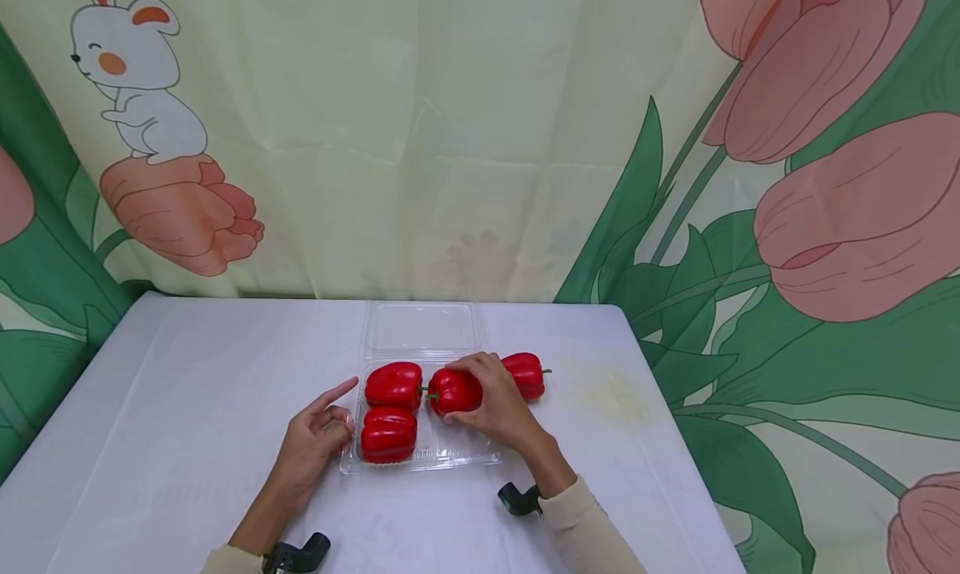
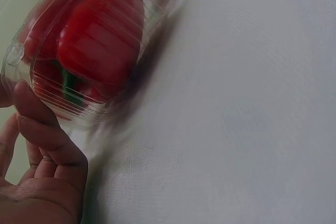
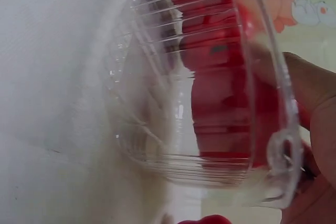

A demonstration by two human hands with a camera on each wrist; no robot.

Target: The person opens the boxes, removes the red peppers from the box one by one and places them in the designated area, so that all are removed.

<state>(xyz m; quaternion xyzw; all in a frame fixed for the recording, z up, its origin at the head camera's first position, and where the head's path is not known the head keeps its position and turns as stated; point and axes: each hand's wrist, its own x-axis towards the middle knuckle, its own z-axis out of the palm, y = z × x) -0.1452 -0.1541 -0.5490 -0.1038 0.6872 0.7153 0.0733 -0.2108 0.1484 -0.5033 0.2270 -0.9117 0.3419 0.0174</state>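
A clear plastic clamshell container [image 1: 463,456] lies opened on the table, its lid [image 1: 422,328] folded back. Two red bell peppers sit in its left half, a rear one [image 1: 393,384] and a front one [image 1: 388,435]. My left hand [image 1: 311,449] pinches the container's left rim between thumb and fingers, index finger extended in the head view. With my right hand [image 1: 498,399] I grip another red bell pepper [image 1: 454,391], stem to the left, over the container's rear right part. The palm side is hidden. A further bell pepper [image 1: 527,376] lies beyond my right hand, stem to the right.
A white cloth covers the table [image 1: 187,391]. Behind it hangs a curtain [image 1: 480,141] printed with tulips and a rabbit. Black wrist-worn devices sit at the left wrist [image 1: 298,553] and the right wrist [image 1: 519,499].
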